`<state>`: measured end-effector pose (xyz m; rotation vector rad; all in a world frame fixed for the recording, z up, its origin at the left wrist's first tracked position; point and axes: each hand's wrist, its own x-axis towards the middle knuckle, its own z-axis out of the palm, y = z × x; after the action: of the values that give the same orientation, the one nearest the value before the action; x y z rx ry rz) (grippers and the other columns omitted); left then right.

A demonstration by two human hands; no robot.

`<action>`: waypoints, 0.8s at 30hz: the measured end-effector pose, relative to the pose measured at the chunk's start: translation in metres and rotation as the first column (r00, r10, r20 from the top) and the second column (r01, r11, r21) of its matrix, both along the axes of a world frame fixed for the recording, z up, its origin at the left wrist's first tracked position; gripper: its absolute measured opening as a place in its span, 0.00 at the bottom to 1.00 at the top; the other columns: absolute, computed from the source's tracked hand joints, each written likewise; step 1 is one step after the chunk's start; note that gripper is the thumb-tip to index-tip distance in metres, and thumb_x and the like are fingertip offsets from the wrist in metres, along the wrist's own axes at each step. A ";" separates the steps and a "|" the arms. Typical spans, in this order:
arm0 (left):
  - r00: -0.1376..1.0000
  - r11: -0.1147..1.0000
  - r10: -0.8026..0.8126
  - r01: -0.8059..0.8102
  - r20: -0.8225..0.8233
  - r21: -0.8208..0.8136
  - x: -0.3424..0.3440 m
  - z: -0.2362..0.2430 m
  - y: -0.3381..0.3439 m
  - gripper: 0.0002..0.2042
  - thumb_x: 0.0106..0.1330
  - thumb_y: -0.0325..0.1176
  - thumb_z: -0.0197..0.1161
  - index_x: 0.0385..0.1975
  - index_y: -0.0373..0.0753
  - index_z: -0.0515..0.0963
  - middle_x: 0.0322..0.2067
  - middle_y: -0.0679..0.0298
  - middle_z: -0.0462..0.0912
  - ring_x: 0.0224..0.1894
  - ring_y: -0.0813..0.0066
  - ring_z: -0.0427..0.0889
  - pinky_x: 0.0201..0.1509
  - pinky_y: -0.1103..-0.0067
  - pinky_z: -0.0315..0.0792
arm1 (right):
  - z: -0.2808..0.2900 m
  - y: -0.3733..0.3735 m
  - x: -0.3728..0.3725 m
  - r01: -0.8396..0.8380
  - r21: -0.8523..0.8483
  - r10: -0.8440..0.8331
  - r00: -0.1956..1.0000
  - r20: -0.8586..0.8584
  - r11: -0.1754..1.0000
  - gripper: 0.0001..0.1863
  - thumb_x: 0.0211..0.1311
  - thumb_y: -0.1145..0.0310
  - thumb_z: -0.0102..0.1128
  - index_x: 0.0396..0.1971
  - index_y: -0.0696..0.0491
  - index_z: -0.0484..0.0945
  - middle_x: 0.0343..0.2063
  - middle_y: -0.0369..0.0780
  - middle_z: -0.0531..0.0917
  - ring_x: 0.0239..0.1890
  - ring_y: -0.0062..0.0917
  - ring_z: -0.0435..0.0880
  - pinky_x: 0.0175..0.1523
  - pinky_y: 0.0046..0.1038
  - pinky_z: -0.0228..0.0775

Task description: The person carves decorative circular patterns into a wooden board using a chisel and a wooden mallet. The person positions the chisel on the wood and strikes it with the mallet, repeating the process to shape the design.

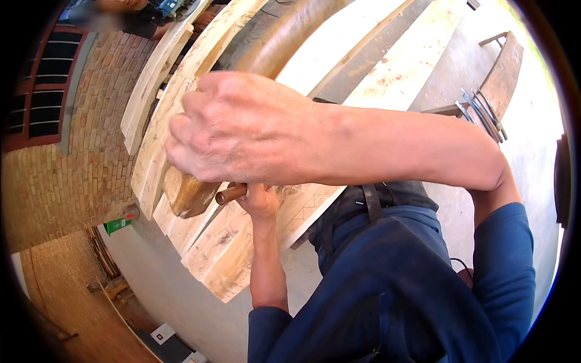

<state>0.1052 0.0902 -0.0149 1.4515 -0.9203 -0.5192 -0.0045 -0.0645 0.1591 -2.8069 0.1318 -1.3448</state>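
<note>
My right hand [242,130] fingers wrap the wooden mallet [187,193], left hand [260,202] pinching the chisel handle [231,194] on the pale timber [242,254]; I'd strike squarely.

A: How many hands are at work?

B: Two. The right hand [242,130] lies across the middle; the left hand [260,202] sits just below it.

A: And tools?

B: One wooden mallet [187,193] and one brown handle [231,194], both at the hands.

A: Pale boards?

B: I count at least four planks [387,72], running from near left to far right; the exact number is hard to tell.

A: Anything else?

B: One wooden bench [502,72] far right, one small green box [118,225] at the left, and one brick wall [78,169].
</note>
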 end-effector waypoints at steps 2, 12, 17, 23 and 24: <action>0.973 0.996 -0.071 0.057 -0.218 -0.067 0.000 -0.003 0.002 0.31 0.75 0.41 0.60 0.73 0.36 0.62 0.68 0.61 0.71 0.69 0.69 0.72 0.73 0.67 0.69 | 0.029 -0.005 -0.015 -0.091 0.173 0.064 0.986 0.156 0.981 0.15 0.39 0.65 0.78 0.28 0.51 0.84 0.24 0.39 0.87 0.32 0.34 0.92 0.33 0.37 0.81; 0.945 0.976 -0.176 0.131 -0.274 -0.175 -0.007 0.033 -0.019 0.26 0.81 0.46 0.60 0.18 0.46 0.61 0.14 0.76 0.54 0.17 0.84 0.50 0.23 0.78 0.45 | -0.006 -0.018 -0.023 0.174 -0.102 -0.184 0.979 -0.090 0.979 0.15 0.55 0.70 0.72 0.43 0.52 0.84 0.29 0.36 0.86 0.41 0.26 0.90 0.42 0.31 0.82; 0.884 0.956 0.042 -0.170 -0.466 -0.238 0.028 0.072 -0.033 0.29 0.85 0.49 0.52 0.18 0.49 0.54 0.15 0.73 0.52 0.17 0.81 0.47 0.23 0.78 0.48 | -0.080 -0.026 -0.075 0.178 0.878 -0.052 0.984 -0.173 0.444 0.26 0.55 0.66 0.73 0.55 0.55 0.83 0.36 0.48 0.89 0.37 0.38 0.90 0.45 0.36 0.81; 0.886 0.931 0.141 -0.271 -0.442 -0.246 0.029 0.073 -0.023 0.27 0.85 0.50 0.52 0.21 0.49 0.56 0.18 0.73 0.56 0.19 0.82 0.53 0.23 0.80 0.53 | -0.186 -0.015 -0.114 0.333 0.943 -0.135 0.934 -0.331 -0.005 0.24 0.58 0.63 0.74 0.50 0.63 0.83 0.32 0.43 0.88 0.33 0.27 0.87 0.45 0.32 0.79; 0.881 0.940 0.135 -0.258 -0.455 -0.222 0.029 0.068 -0.020 0.26 0.85 0.50 0.52 0.21 0.49 0.56 0.19 0.73 0.56 0.19 0.82 0.54 0.23 0.81 0.53 | -0.198 -0.011 -0.115 0.325 0.945 -0.140 0.935 -0.325 -0.020 0.24 0.58 0.63 0.74 0.50 0.63 0.83 0.30 0.42 0.87 0.32 0.26 0.86 0.44 0.31 0.79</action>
<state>0.1343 0.0702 0.0528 1.0961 -0.4573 -0.5103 -0.1200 -0.0756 -0.0391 -1.5091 1.1329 -0.5037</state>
